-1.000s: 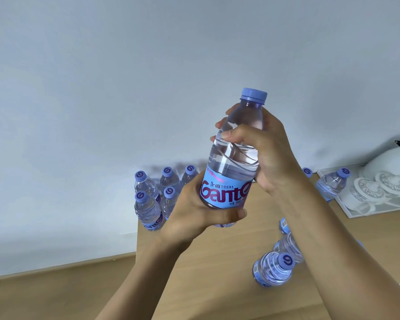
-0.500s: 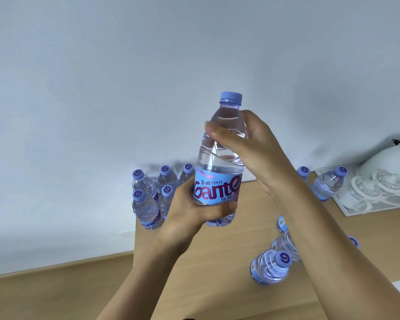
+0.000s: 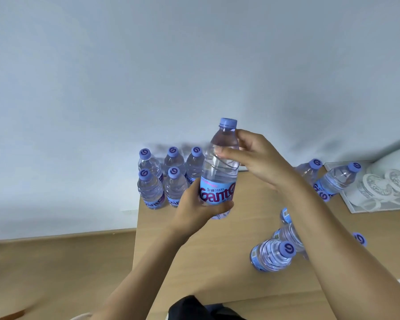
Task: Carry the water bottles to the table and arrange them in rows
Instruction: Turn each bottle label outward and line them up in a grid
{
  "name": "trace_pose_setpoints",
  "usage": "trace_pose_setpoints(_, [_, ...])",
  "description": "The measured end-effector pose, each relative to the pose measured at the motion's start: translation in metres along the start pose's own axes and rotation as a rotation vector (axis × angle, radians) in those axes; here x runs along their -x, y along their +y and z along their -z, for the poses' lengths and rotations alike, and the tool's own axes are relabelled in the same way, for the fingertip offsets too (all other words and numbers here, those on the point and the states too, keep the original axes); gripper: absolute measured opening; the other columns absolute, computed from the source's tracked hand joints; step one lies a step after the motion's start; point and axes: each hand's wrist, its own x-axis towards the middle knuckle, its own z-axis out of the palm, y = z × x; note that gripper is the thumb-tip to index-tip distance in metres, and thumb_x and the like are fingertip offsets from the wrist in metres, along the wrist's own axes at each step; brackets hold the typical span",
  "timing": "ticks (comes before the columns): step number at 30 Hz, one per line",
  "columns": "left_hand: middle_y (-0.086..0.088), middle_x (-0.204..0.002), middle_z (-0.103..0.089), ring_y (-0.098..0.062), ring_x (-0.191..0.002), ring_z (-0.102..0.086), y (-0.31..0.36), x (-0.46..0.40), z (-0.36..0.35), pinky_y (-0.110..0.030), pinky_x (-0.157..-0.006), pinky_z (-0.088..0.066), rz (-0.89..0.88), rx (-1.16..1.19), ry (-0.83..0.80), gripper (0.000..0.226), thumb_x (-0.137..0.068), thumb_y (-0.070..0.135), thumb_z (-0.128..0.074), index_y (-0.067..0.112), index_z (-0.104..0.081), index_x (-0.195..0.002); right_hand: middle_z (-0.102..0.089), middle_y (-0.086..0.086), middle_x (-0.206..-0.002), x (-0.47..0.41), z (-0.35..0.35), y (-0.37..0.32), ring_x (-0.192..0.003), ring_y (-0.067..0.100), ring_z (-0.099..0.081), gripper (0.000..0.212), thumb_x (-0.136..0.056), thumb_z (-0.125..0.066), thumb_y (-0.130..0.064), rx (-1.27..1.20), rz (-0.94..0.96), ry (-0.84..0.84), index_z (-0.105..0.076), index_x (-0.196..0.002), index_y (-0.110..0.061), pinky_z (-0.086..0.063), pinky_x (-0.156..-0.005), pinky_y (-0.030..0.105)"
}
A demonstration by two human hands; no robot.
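1. Leftmost, a wood floor (image 3: 56, 262) meets the pale wall (image 3: 125, 65) beside the table (image 3: 217, 262).
2. Five standing bottles (image 3: 158, 179) crowd the table's far left corner.
3. Above the table, the left hand (image 3: 194, 209) grips the held bottle (image 3: 218, 172) low; the right hand (image 3: 259, 158) pinches its shoulder.
4. Rightward on the table stand loose bottles (image 3: 273, 255) and a white tray (image 3: 379, 199).

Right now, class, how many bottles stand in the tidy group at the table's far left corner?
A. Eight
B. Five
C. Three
B: the group of bottles shows five caps, three behind and two in front, beside the held bottle on the table.
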Motion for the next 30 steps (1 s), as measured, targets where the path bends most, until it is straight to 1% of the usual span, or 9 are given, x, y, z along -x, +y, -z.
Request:
trace_pose_setpoints(2, [-0.005,-0.087,-0.071,-0.018,-0.077,-0.068,-0.025,-0.004,-0.001,-0.037,-0.065,-0.059,0.003,-0.046,0.023,0.036,-0.065,0.014,-0.086,0.023,-0.064,-0.092,-0.071,-0.02,-0.08,0.001,-0.004,0.022,-0.073,-0.006,-0.063,0.016,-0.086,-0.075,-0.015,0.03,-0.032,-0.051,-0.069,-0.101,-0.017,-0.046,-0.067,0.011])
trace_pose_setpoints(4, [-0.008,-0.102,-0.065,-0.023,-0.095,-0.066,-0.051,-0.009,-0.002,-0.046,-0.079,-0.059,0.03,-0.086,0.059,0.042,-0.061,0.018,-0.087,0.024,-0.065,-0.097,-0.063,-0.017,-0.072,0.002,-0.012,0.044,-0.064,0.0,-0.053,0.018,-0.081,-0.08,-0.016,0.06,-0.078,-0.042,-0.07,-0.095,-0.021,-0.043,-0.067,0.02])
trace_pose_setpoints(8, [-0.01,-0.119,-0.059,-0.026,-0.11,-0.06,-0.098,-0.019,-0.001,-0.043,-0.094,-0.053,0.098,-0.122,0.114,0.068,-0.058,0.017,-0.091,0.017,-0.06,-0.118,-0.076,0.009,-0.098,0.003,-0.029,0.081,-0.087,0.015,-0.064,0.03,-0.075,-0.084,-0.009,-0.005,-0.192,-0.026,-0.072,-0.102,-0.014,-0.054,-0.086,0.042])
trace_pose_setpoints(11, [-0.003,-0.113,-0.062,-0.02,-0.101,-0.063,-0.121,-0.025,-0.001,-0.022,-0.084,-0.052,0.124,-0.135,0.178,0.071,-0.057,0.009,-0.093,0.016,-0.058,-0.119,-0.076,0.009,-0.099,0.003,-0.04,0.102,-0.085,0.011,-0.065,0.029,-0.073,-0.085,-0.008,0.005,-0.219,-0.019,-0.072,-0.097,-0.017,-0.055,-0.081,0.032])
trace_pose_setpoints(15, [-0.004,-0.115,-0.065,-0.019,-0.104,-0.062,-0.146,-0.03,-0.004,-0.027,-0.086,-0.051,0.148,-0.13,0.235,0.077,-0.057,0.007,-0.092,0.015,-0.055,-0.123,-0.072,-0.003,-0.081,0.003,-0.048,0.124,-0.073,0.003,-0.058,0.028,-0.071,-0.087,-0.011,0.056,-0.258,0.005,-0.071,-0.092,-0.017,-0.047,-0.069,0.02])
trace_pose_setpoints(17, [-0.001,-0.109,-0.067,-0.017,-0.1,-0.063,-0.156,-0.031,-0.008,-0.019,-0.08,-0.049,0.179,-0.137,0.281,0.071,-0.057,0.009,-0.092,0.017,-0.056,-0.117,-0.071,-0.008,-0.08,0.002,-0.051,0.133,-0.071,0.002,-0.058,0.032,-0.069,-0.088,-0.009,0.079,-0.258,0.002,-0.071,-0.097,-0.012,-0.048,-0.068,0.021])
trace_pose_setpoints(19, [0.003,-0.105,-0.067,-0.016,-0.097,-0.064,-0.165,-0.033,-0.014,-0.017,-0.076,-0.048,0.201,-0.144,0.309,0.069,-0.057,0.01,-0.092,0.022,-0.055,-0.114,-0.075,0.004,-0.094,0.003,-0.054,0.141,-0.08,0.009,-0.063,0.039,-0.069,-0.087,-0.006,0.097,-0.259,-0.008,-0.071,-0.104,-0.009,-0.054,-0.078,0.032])
trace_pose_setpoints(25, [0.005,-0.107,-0.063,-0.02,-0.099,-0.063,-0.176,-0.041,-0.025,-0.022,-0.08,-0.049,0.202,-0.184,0.418,0.069,-0.062,0.009,-0.09,0.013,-0.057,-0.122,-0.075,0.001,-0.102,0.0,-0.057,0.156,-0.086,0.008,-0.065,0.049,-0.068,-0.087,-0.002,0.073,-0.246,0.003,-0.07,-0.111,-0.018,-0.054,-0.083,0.025])
trace_pose_setpoints(30, [-0.005,-0.119,-0.057,-0.03,-0.106,-0.062,-0.172,-0.056,-0.031,-0.046,-0.093,-0.051,0.218,-0.118,0.521,0.071,-0.059,0.0,-0.089,0.009,-0.057,-0.123,-0.073,-0.017,-0.096,-0.01,-0.056,0.159,-0.087,-0.003,-0.065,0.053,-0.067,-0.086,-0.002,0.081,-0.193,-0.008,-0.067,-0.101,-0.039,-0.051,-0.081,0.013])
